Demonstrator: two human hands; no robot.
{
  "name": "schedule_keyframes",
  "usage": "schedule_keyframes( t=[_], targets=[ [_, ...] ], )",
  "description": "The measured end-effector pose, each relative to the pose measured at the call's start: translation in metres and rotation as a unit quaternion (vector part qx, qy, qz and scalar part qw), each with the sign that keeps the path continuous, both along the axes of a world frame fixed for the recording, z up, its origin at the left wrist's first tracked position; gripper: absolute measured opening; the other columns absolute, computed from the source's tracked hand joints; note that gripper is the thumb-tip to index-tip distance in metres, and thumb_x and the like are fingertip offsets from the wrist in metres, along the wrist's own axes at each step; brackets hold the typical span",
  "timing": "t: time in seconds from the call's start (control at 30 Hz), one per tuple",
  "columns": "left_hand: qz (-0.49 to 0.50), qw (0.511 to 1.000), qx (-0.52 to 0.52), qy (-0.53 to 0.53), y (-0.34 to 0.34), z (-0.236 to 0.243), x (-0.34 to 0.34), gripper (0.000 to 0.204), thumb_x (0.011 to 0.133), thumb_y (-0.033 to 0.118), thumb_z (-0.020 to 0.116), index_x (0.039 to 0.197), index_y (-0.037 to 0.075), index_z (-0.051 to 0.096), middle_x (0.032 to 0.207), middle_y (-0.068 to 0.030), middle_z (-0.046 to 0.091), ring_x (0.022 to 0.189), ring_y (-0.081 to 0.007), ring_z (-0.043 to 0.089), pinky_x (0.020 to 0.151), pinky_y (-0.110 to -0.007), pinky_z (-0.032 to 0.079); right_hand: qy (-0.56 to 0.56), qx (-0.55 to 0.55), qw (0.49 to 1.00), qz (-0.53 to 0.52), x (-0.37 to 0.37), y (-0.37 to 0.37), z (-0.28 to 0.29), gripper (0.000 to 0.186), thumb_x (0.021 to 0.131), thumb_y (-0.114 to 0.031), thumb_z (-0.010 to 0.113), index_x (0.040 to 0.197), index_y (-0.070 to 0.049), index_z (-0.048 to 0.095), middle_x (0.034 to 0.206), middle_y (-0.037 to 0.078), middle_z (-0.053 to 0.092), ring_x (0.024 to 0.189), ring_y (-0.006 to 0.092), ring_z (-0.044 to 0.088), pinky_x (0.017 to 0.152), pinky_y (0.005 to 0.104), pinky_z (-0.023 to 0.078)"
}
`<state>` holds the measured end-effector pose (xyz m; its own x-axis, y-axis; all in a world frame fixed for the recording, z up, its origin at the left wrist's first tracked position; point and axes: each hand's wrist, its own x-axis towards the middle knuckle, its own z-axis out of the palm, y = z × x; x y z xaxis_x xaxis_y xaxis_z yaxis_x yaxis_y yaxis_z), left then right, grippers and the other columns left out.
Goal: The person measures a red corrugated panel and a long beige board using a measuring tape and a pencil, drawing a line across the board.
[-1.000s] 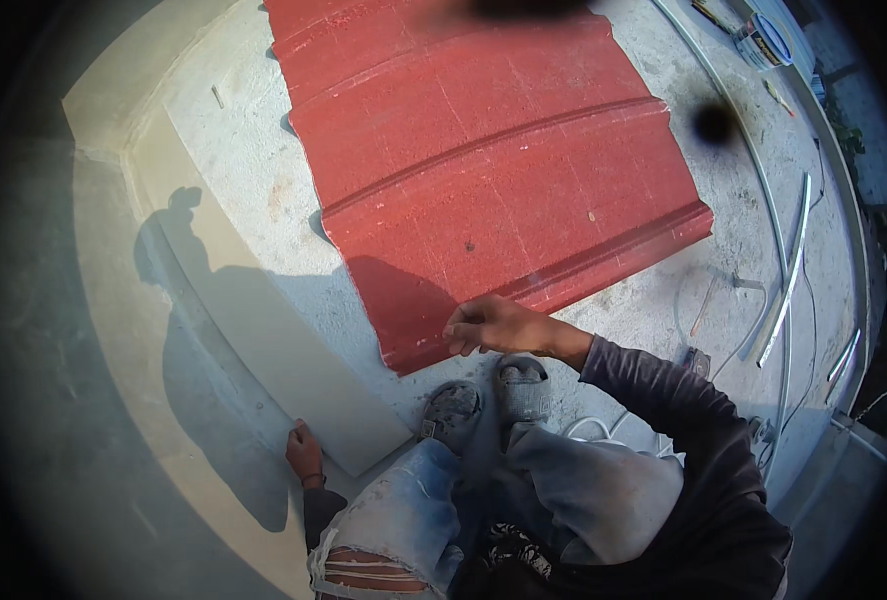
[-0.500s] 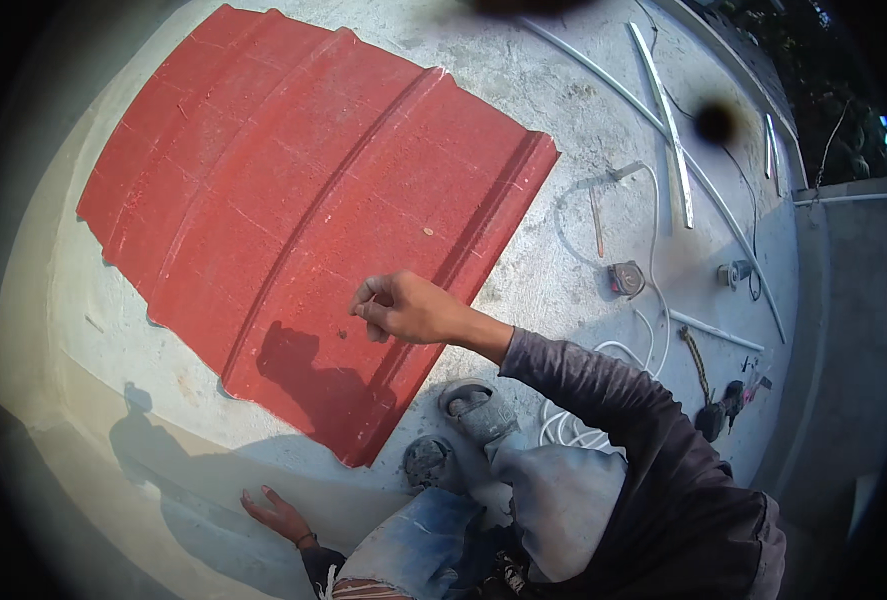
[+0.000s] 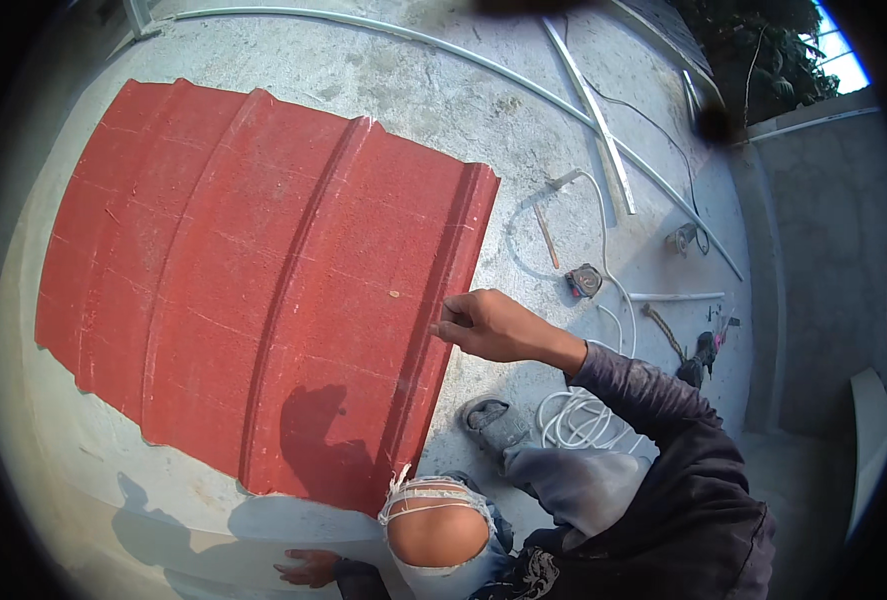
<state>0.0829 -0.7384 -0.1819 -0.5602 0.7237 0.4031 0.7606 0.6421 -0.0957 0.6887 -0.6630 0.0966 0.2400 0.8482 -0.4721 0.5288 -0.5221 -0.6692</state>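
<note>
A large red ribbed metal roofing sheet (image 3: 213,240) lies on the pale concrete floor, with chalky lines drawn across it. Over its right edge is my right hand (image 3: 488,325), thumb and fingers pinched together. Whatever the pinch may hold is too small or hidden to make out. My left hand (image 3: 309,568) is low at the left, fingers stretched out beside the sheet's near end, nothing in it. Whether it touches the low pale wall or floor I cannot tell. My bent knee (image 3: 438,535) shows through torn jeans close to the sheet's near corner.
Right of the sheet lie a thin reddish-brown stick (image 3: 546,237), a tape measure (image 3: 583,281) and a coiled white hose (image 3: 573,420). Farther right are a power tool (image 3: 681,238) and a dark tool (image 3: 700,362). Long pale metal bars (image 3: 603,130) cross at the back.
My right hand has moved right across the sheet to its edge, still pinched. My knee has come up near the sheet's corner. The whole view has shifted.
</note>
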Motion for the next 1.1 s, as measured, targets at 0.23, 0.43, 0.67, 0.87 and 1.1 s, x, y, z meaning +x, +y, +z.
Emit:
schedule_keyframes(
  t=[0.23,0.43,0.67,0.87,1.1],
  targets=[
    [-0.115,0.993,-0.029,0.026,0.017,0.037,0.055,0.046,0.097,0.041,0.053,0.137,0.017,0.051,0.128,-0.0215,0.059,0.123,-0.0384,0.055,0.092,-0.055,0.049,-0.072,-0.009,0.993,0.096,0.012,-0.043,0.134,0.022,0.094,-0.022,0.062,0.105,-0.004,0.063,0.075,0.013,0.070,0.069,0.0305,0.068,0.062,0.0415,0.051],
    [-0.195,0.979,-0.032,0.058,0.015,0.002,0.045,0.042,0.096,0.033,0.053,0.136,0.020,0.049,0.119,-0.0239,0.062,0.123,-0.0406,0.055,0.090,-0.062,0.048,0.082,0.082,0.987,-0.112,-0.001,-0.121,0.140,0.018,0.097,-0.020,0.060,0.107,-0.005,0.063,0.073,0.015,0.067,0.065,0.0297,0.066,0.060,0.0373,0.049],
    [-0.299,0.946,-0.055,-0.110,0.034,0.058,0.040,0.039,0.095,0.028,0.055,0.133,0.021,0.051,0.116,-0.0236,0.063,0.122,-0.0398,0.055,0.088,-0.064,0.047,0.106,0.196,0.969,0.107,-0.092,-0.142,0.098,0.028,0.098,-0.029,0.056,0.114,-0.005,0.056,0.084,0.017,0.065,0.073,0.0368,0.066,0.066,0.0451,0.052],
    [-0.485,0.735,-0.262,-0.395,0.014,0.240,0.227,0.035,0.094,0.028,0.057,0.128,0.020,0.056,0.120,-0.0199,0.060,0.120,-0.0352,0.056,0.087,-0.058,0.049,0.024,0.236,0.961,0.143,-0.115,-0.151,0.073,0.039,0.095,-0.032,0.059,0.122,-0.005,0.050,0.098,0.021,0.063,0.073,0.0407,0.067,0.065,0.0460,0.054],
    [-0.547,0.538,-0.524,-0.369,-0.007,0.335,0.267,0.031,0.094,0.029,0.060,0.123,0.018,0.062,0.126,-0.0155,0.058,0.118,-0.0299,0.058,0.086,-0.050,0.050,-0.086,0.147,0.985,0.028,-0.087,-0.150,0.054,0.049,0.094,-0.047,0.058,0.118,-0.005,0.052,0.076,0.026,0.065,0.063,0.0412,0.067,0.051,0.0486,0.052]
  ],
)
